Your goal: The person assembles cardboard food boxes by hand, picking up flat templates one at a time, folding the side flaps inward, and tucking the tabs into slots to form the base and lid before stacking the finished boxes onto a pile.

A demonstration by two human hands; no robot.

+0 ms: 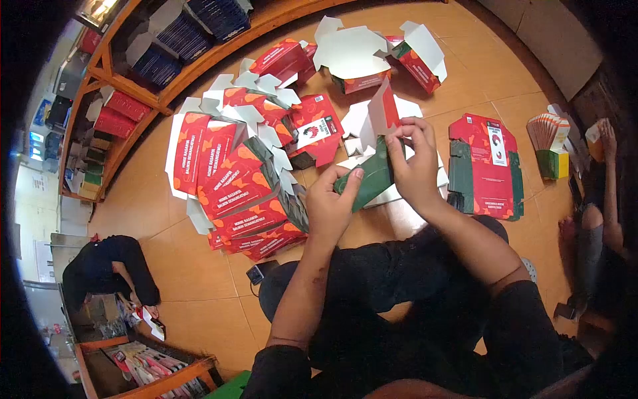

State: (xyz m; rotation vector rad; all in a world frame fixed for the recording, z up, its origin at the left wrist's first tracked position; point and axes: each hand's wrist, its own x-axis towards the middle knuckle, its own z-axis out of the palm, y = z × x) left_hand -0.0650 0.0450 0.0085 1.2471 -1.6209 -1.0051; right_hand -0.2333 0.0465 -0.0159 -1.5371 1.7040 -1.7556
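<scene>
A partly folded box, green with a red and white flap [369, 174], is held up between my two hands. My left hand [333, 201] pinches its lower left end with thumb and fingers. On its upper right edge, by the red flap, my right hand [417, 166] is closed. White flat cardboard [393, 193] lies on the floor beneath the box. To the left is a pile of red boxes [232, 199] with open white flaps. A flat red and green carton [490, 174] lies to the right.
Open boxes [352, 56] stand on the tiled floor [199, 292] at the back. Wooden shelves [159, 100] with packed boxes line the left. One person [109, 269] bends at the lower left; another person's arm [610, 179] is at the far right, near a yellow-green box [553, 163].
</scene>
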